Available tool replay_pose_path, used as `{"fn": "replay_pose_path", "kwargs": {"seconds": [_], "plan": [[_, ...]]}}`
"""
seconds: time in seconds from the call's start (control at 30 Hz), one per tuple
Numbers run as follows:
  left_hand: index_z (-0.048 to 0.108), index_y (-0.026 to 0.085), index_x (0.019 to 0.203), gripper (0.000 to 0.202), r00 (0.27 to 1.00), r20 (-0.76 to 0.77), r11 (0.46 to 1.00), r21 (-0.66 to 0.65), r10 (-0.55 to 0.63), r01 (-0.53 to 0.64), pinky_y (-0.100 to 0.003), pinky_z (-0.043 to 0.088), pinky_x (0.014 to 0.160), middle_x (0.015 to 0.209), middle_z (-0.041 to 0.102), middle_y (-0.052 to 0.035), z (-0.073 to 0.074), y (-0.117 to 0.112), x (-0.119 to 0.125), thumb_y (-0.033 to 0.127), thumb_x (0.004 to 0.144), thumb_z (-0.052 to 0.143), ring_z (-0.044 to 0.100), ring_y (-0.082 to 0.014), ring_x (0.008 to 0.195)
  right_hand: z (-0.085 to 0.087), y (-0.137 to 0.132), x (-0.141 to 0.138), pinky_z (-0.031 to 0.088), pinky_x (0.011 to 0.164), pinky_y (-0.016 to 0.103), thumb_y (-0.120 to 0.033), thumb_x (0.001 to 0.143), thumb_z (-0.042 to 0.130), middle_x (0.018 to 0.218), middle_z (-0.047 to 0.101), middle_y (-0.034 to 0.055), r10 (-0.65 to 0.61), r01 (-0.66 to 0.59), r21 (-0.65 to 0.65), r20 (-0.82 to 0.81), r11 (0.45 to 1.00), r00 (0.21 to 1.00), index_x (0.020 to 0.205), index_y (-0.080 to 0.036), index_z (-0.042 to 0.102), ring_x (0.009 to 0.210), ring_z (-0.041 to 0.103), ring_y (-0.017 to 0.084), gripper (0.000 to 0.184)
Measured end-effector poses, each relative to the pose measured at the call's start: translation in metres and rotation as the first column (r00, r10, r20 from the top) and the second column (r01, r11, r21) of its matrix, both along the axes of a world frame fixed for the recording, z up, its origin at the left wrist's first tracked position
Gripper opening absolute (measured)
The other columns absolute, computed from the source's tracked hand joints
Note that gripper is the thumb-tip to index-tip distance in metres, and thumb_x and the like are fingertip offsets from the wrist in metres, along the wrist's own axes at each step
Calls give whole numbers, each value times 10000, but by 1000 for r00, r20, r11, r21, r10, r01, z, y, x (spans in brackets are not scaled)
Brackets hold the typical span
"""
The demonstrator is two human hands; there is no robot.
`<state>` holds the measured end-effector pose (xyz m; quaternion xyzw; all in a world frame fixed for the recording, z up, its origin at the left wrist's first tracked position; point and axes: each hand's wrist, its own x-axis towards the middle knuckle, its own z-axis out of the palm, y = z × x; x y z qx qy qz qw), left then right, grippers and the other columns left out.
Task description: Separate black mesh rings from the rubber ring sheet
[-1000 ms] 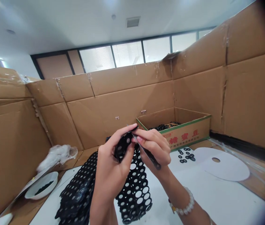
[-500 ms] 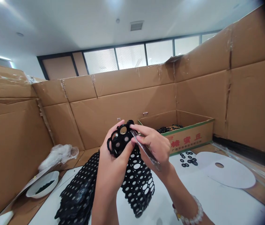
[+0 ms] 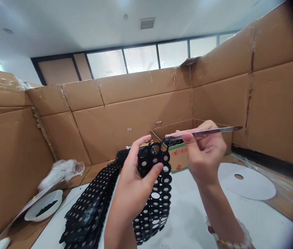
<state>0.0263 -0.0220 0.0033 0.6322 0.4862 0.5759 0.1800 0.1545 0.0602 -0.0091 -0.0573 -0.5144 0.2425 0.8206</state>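
The desk [image 3: 26,233], brown at its margins, carries a white board [image 3: 190,214] with a heap of black perforated sheets [image 3: 89,204] at left and a holed white disc [image 3: 252,186] at right, a white bowl [image 3: 39,203] on the left margin, and a printed cardboard box [image 3: 179,160] behind.

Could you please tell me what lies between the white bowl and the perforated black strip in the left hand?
In the head view, the pile of black strips and the left forearm show between the white bowl and the held strip.

Left hand [image 3: 134,188] holds black mesh [image 3: 160,201] — right hand [image 3: 206,155], tool [image 3: 215,131].
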Motion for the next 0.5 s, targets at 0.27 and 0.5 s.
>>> {"fn": "replay_pose_path", "kwargs": {"seconds": [0.27, 0.5], "plan": [[662, 205, 918, 376, 804, 589, 991, 38, 83, -131, -435, 544, 964, 1063, 721, -24, 1, -8, -14, 226, 613, 880, 671, -283, 1100, -34, 68, -27, 551, 554, 229, -392, 936, 567, 681, 684, -9, 134, -94, -125, 368, 988, 920, 776, -208, 503, 595, 665, 117, 252], [678, 201, 861, 275, 807, 590, 987, 119, 18, -109, -360, 559, 929, 907, 739, -1, 7, -14, -22, 183, 652, 857, 711, -239, 998, -104, 82, -73, 569, 807, 343, -368, 928, 620, 1134, 639, 60, -25, 59, -48, 522, 997, 852, 1151, -186, 615, 984, 651, 196, 288]]}}
